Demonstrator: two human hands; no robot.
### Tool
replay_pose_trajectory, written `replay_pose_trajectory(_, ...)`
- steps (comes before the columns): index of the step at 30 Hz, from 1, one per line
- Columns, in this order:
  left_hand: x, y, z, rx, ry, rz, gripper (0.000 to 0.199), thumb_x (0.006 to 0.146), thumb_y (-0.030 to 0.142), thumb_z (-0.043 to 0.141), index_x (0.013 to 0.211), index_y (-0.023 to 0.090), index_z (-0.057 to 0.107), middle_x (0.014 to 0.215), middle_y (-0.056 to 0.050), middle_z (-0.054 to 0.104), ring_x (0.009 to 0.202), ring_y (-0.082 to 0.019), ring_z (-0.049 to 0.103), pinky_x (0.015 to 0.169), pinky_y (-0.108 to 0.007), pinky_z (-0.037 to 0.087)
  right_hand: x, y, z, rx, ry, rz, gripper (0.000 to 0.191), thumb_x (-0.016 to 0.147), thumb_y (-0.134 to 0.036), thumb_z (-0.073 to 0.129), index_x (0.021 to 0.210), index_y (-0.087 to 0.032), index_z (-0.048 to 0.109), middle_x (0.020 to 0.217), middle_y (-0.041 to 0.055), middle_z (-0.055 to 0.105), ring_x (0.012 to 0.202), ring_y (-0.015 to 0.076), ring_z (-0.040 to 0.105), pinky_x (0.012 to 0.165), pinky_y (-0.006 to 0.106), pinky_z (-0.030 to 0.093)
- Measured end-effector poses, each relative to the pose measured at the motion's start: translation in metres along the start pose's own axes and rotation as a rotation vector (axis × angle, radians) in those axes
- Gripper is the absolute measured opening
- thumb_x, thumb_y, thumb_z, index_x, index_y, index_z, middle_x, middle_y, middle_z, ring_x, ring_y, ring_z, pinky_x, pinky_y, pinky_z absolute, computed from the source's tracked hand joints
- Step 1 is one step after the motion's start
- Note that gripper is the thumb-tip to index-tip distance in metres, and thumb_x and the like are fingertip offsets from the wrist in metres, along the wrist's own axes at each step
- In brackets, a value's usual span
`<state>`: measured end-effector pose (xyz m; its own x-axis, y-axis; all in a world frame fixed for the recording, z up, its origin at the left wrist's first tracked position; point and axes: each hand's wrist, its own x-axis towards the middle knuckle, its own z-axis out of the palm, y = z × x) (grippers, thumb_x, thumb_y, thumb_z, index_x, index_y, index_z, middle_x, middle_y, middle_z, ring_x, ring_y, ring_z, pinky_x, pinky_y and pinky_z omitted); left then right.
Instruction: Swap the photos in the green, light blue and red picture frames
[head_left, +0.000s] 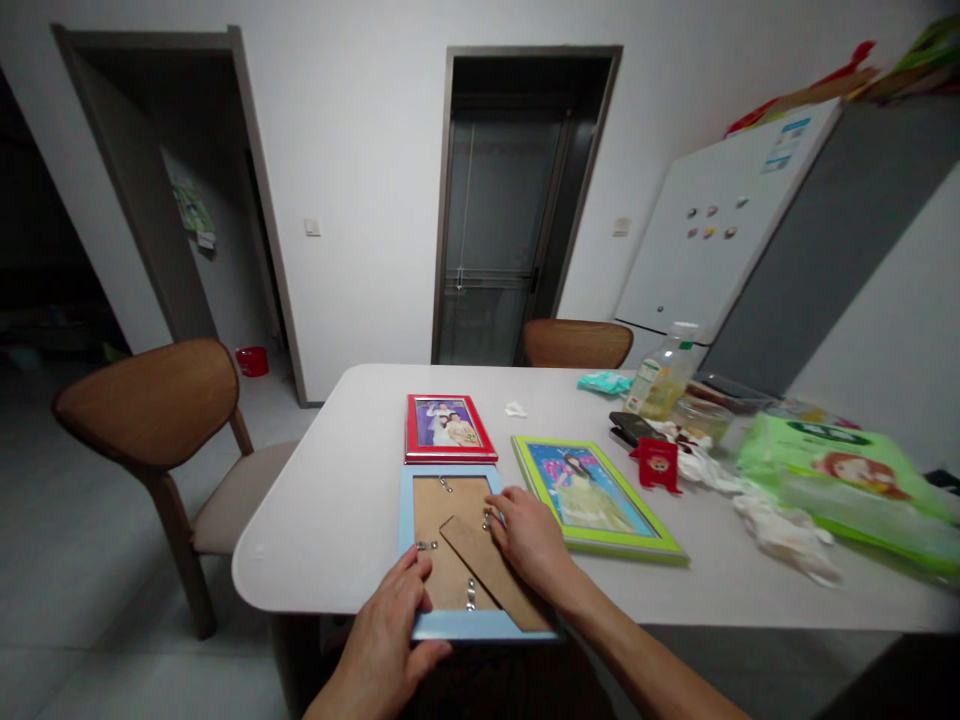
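A light blue picture frame [406, 502] lies face down at the table's front edge, its near end jutting slightly past it. Its brown backing board [431, 505] carries small metal clips, among them a left clip [426, 546] and a bottom clip [471, 596], plus a slanting stand leg [491, 575]. My left hand [390, 620] grips the lower left corner, with the thumb by the near edge. At the right side, the curled fingers of my right hand [531, 540] pinch at the right clip [487, 519], which they partly cover.
Beyond the blue frame lies a red-framed photo [450, 428]; a green-framed photo [592, 495] is to the right. Farther right are a phone [636, 429], a bottle [664, 375], a red packet [658, 465], crumpled tissues [784, 535] and a green tissue pack [840, 470]. Chairs stand around the table [322, 520].
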<state>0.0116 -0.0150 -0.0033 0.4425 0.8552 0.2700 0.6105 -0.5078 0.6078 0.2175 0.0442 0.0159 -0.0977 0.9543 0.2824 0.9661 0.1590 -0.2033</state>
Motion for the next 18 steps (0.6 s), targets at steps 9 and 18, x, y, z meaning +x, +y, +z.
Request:
replay_pose_trajectory(9, 0.000, 0.001, 0.003, -0.023, 0.063, 0.012, 0.023, 0.060, 0.011, 0.061, 0.079, 0.019, 0.052, 0.105, -0.010, 0.058, 0.111, -0.026, 0.043, 0.091, -0.044, 0.037, 0.005, -0.060, 0.015, 0.174, -0.119, -0.268, 0.019, 0.077, -0.027, 0.047, 0.079, -0.023, 0.065, 0.080, 0.0029, 0.057, 0.083, 0.0159, 0.046, 0.071, 0.026, 0.032)
replay_pose_trajectory(18, -0.002, -0.004, 0.004, -0.027, 0.064, 0.017, 0.025, 0.058, 0.012, 0.064, 0.078, 0.018, 0.051, 0.105, -0.010, 0.058, 0.111, -0.026, 0.043, 0.090, -0.042, 0.038, 0.006, -0.040, -0.005, 0.392, -0.221, -0.302, 0.025, 0.074, -0.020, 0.046, 0.093, -0.019, 0.062, 0.094, 0.0059, 0.056, 0.092, 0.0162, 0.047, 0.082, 0.027, 0.034)
